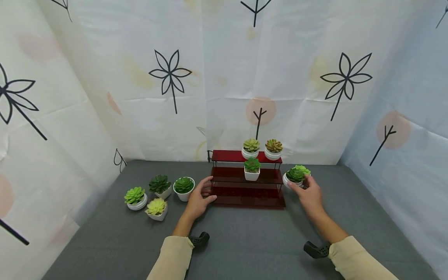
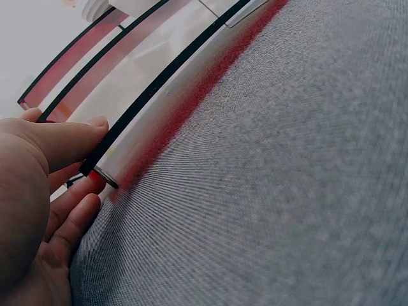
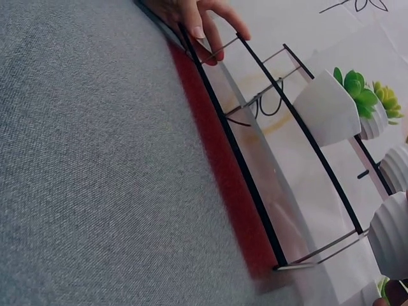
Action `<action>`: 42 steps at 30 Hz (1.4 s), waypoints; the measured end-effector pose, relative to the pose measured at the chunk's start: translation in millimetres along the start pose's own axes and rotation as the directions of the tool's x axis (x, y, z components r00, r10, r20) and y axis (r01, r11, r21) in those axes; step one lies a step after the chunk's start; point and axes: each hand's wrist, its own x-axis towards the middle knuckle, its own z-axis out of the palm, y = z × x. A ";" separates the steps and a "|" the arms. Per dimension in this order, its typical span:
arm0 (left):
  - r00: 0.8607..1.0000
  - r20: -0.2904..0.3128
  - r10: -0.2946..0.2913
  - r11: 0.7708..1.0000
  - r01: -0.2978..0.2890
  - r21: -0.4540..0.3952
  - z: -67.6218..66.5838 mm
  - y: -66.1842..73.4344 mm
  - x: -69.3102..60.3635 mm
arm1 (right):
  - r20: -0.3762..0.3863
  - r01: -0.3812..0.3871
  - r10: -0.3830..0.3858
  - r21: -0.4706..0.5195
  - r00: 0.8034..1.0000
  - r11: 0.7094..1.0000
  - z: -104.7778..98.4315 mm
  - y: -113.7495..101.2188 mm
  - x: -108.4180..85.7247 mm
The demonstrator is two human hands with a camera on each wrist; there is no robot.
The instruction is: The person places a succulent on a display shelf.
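We noted gray tabletop [image 1: 252, 245] extending past both ends of red 3-tier shelf [image 1: 248, 198], w/ a wide strip fwd of its front edge. L hand [image 1: 198, 200] gripped shelf's L end, thumb at lowest tier's edge. R hand [image 1: 310, 194] grasped potted green succulent [image 1: 294, 175] just beside shelf's R edge. 3 potted plants [image 1: 252, 175] sat on upper 2 tiers; 4 pots [image 1: 157, 217] stood L of L hand.

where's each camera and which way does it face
Head: on the head, looking forward and down at the red shelf; left hand, right hand, sleeves show.
Left wrist: on that wrist, looks along the shelf; left hand shows.
Right wrist: on that wrist, looks across the shelf; left hand and a sliver of right show.
Both wrist views share the shelf, left hand.
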 end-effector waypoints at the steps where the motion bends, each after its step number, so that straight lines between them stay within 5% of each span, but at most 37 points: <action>1: 1.000 0.002 0.000 1.000 0.000 0.000 -0.2 0.7 -0.1 | 0.004 0.000 0.000 -0.001 1.000 1.000 0.5 -0.7 0.4; 33: 1.000 -0.003 -0.012 1.000 0.012 -0.006 0.3 2.2 -0.9 | 0.031 0.041 -0.041 0.005 0.999 0.999 29.9 -9.0 17.0; 40: 0.999 -0.021 -0.028 0.999 0.029 0.044 3.7 -36.1 7.2 | 0.015 0.041 -0.042 0.058 0.999 0.997 37.8 -5.8 18.0; 42: 0.999 -0.022 -0.029 0.999 0.030 0.043 3.9 -36.7 7.4 | 0.016 0.050 -0.051 0.076 0.999 0.996 40.3 -4.9 17.5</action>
